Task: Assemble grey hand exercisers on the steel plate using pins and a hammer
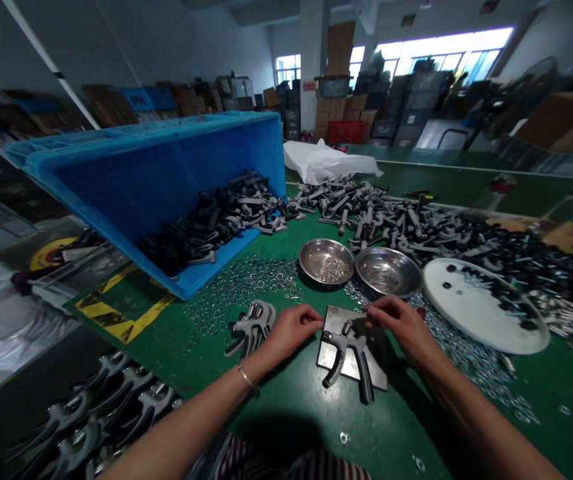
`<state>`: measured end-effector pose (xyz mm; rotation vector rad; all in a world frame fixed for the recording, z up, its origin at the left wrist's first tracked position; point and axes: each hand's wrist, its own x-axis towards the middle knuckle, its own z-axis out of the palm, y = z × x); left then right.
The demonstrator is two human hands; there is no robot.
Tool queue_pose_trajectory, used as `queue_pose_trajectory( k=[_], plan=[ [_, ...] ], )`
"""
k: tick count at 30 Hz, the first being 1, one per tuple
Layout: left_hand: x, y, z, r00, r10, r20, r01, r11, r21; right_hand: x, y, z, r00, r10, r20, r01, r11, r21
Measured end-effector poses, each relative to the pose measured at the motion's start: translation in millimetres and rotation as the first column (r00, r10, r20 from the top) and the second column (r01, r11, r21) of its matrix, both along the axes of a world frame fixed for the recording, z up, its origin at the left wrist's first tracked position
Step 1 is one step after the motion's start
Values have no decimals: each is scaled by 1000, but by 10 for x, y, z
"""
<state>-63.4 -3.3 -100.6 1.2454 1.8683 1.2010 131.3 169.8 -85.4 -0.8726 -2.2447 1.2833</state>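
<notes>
A square metal plate [335, 316] lies flat on the green table in front of me. On it rests a spring hand grip [347, 340] with grey arms and two dark handles pointing towards me. My left hand [291, 328] is closed in a pinch at the plate's left edge; anything between its fingertips is too small to tell. Over the plate's far right corner, my right hand [399, 323] also pinches, and what it holds cannot be made out. Several finished-looking hand grips [253, 325] lie stacked left of my left hand.
Two steel bowls [311, 272] [389, 288] of small parts stand beyond the plate. A white oval tray [471, 327] holds dark knobs with bolts. A tipped blue crate [166, 167] spills grey arms. Rings and nuts lie scattered; more grips [111, 400] sit lower left.
</notes>
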Motion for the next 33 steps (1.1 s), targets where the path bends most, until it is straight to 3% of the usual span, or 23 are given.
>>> queue_pose_trajectory(
  k=[2, 4, 6, 9, 12, 14, 19, 25, 29, 33],
  plan=[
    [190, -49, -63, 981, -119, -152, 119, 993, -10, 343, -221, -71, 992, -102, -77, 80, 965, -250],
    [336, 20, -122, 908, -196, -371, 200, 979, -28, 577, -396, -137, 967, -228, -117, 144, 859, -491],
    [421, 136, -174, 817, -211, -536, 212, 975, -61, 719, -521, -199, 953, -283, -108, 166, 785, -597],
    [456, 257, -231, 724, -229, -650, 206, 972, -113, 826, -629, -306, 962, -256, -94, 154, 793, -589],
    [457, 268, -257, 681, -239, -692, 219, 968, -119, 875, -678, -415, 978, -197, -75, 117, 805, -582],
    [465, 252, -268, 663, -239, -709, 233, 966, -108, 883, -698, -453, 986, -158, -61, 81, 758, -647],
    [489, 261, -305, 594, -246, -766, 278, 956, -92, 829, -742, -394, 986, -121, -112, -23, 569, -822],
    [452, 157, -334, 480, -291, -828, 378, 920, -104, 803, -708, -357, 976, -195, -102, 10, 500, -866],
    [462, 10, -344, 404, -312, -860, 433, 893, -120, 799, -662, -356, 975, -209, -74, 43, 505, -862],
    [490, -53, -377, 447, -291, -846, 390, 914, -108, 679, -630, -322, 978, -196, -66, 58, 566, -822]
  ],
)
